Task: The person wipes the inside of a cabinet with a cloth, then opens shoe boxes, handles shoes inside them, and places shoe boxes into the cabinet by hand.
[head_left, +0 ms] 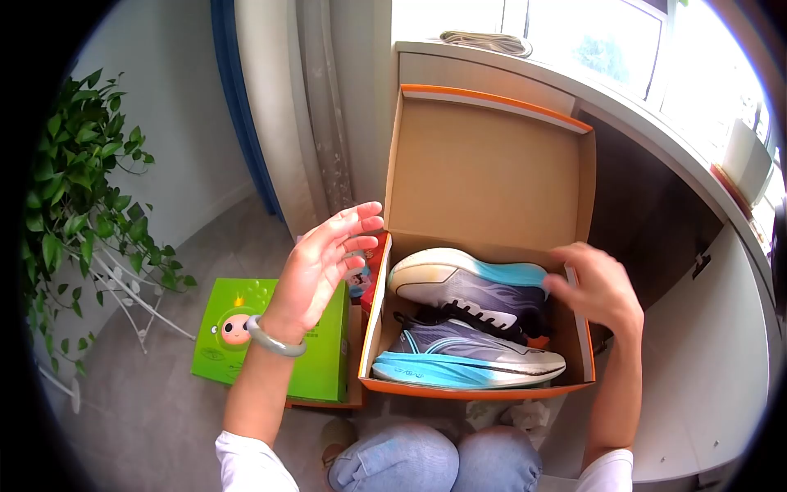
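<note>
An orange shoebox (pixel 592 361) stands before me with its lid (pixel 492 160) raised, the brown inside facing me. Two grey, white and light-blue running shoes lie in it: one sneaker (pixel 467 353) on the near side, sole toward me, the other sneaker (pixel 451 275) behind it. My left hand (pixel 332 254) is raised at the box's left edge, fingers spread and holding nothing. Over the right side of the box hangs my right hand (pixel 594 283), slightly blurred, its fingers near the heel of the far sneaker. Whether they touch it I cannot tell.
A green box with a cartoon face (pixel 320 361) sits to the left, with a red box (pixel 375 275) partly hidden beside the shoebox. A leafy plant (pixel 90 205) is at far left. An open white cabinet door (pixel 697 369) stands right, below the windowsill (pixel 639 127).
</note>
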Available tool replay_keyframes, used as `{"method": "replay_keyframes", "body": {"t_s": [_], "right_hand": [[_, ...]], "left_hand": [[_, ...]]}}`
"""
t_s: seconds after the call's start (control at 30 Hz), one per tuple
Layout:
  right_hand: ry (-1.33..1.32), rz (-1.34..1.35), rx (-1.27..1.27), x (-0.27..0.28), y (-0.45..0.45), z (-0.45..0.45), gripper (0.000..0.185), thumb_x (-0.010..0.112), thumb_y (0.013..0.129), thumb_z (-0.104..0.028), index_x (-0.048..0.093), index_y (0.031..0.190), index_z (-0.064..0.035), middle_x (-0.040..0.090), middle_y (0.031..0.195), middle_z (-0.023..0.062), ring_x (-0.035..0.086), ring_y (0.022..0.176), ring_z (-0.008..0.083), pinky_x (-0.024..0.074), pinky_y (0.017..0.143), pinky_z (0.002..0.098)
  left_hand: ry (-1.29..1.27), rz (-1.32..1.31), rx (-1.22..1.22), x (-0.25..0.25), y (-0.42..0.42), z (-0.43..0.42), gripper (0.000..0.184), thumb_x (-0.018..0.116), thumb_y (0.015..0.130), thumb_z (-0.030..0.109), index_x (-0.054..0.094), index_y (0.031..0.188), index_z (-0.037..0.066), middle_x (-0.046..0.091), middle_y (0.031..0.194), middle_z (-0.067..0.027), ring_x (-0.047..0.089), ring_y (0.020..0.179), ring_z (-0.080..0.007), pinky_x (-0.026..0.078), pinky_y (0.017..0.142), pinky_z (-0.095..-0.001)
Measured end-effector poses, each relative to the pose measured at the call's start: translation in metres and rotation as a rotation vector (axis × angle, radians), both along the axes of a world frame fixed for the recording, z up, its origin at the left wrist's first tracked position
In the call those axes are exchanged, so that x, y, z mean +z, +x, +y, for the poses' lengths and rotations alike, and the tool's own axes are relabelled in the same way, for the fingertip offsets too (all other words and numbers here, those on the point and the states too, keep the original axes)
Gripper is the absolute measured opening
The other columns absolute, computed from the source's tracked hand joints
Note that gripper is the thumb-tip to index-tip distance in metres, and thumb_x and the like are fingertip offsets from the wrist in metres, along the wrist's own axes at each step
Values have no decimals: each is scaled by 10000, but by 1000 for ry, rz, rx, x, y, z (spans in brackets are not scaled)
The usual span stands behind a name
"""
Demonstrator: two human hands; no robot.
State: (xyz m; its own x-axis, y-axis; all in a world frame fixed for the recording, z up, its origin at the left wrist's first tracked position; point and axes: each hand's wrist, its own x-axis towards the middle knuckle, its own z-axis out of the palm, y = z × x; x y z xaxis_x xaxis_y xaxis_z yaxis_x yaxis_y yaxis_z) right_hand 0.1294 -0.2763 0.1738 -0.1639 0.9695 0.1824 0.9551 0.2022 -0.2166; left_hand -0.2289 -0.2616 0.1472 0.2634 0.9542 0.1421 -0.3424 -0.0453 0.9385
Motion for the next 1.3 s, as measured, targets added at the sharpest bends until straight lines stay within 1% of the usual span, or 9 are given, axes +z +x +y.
{"method": "replay_keyframes", "body": {"t_s": [0.17,0.37,0.57,0.63,0.77,1.0,1.07,1.17,1.3], "right_hand": [[341,498,-435,-23,49,44,696,453,980,-545,432,1364,36,508,1358,222,505,1257,339,409,1015,390],[-21,1357,-66,-46,57,50,865,358,944,-670,277,1508,-19,473,1441,192,447,1328,292,308,1081,430],[585,862,-203,-28,30,19,475,704,831,-143,528,1261,-43,555,1088,102,540,1071,221,428,946,340],[211,345,245,-12,17,3,586,758,742,-81,528,1281,-90,538,1144,123,533,1088,279,441,951,367],[-180,-154,307,-44,-7,-2,769,808,670,-79,450,1348,-140,488,1225,178,501,1159,358,436,1009,418],[-139,-144,260,-44,-17,0,627,771,722,-84,491,1282,-113,495,1163,163,525,1105,352,450,979,409],[-96,-11,275,-36,-7,-1,573,759,737,-71,522,1257,-102,520,1197,148,525,1124,335,454,968,393],[246,187,159,-29,3,-2,327,723,777,-55,629,1089,-34,624,1062,118,589,1040,298,473,891,362],[538,751,-47,-36,19,-5,185,661,899,-126,648,1035,-1,660,937,81,628,884,182,485,821,301]], "left_hand": [[-86,245,330,-28,14,61,746,459,947,574,415,1439,15,551,1367,-96,503,1218,-154,346,1030,-328],[-15,111,-15,-16,19,96,825,448,918,670,402,1449,41,540,1357,-77,461,1245,-162,312,1060,-319],[76,226,17,-21,28,80,773,449,940,628,407,1441,40,484,1407,-96,425,1288,-184,289,1085,-308],[153,423,382,-31,33,81,738,463,961,568,380,1451,23,391,1473,-133,363,1351,-221,265,1112,-332],[529,608,550,-34,44,65,650,499,983,460,407,1375,-49,338,1431,-218,300,1370,-362,234,1144,-415],[463,709,381,-41,45,50,538,504,1000,400,445,1386,30,340,1443,-159,374,1318,-232,373,1016,-331],[459,633,532,-40,47,52,702,499,978,482,364,1420,-46,263,1502,-267,197,1443,-364,191,1166,-428],[328,450,519,-41,39,88,838,493,955,554,242,1497,-34,172,1559,-293,108,1485,-351,151,1182,-425],[-133,35,165,-8,32,98,966,475,871,711,260,1512,21,553,1335,-130,471,1203,-218,254,1079,-344]]}}
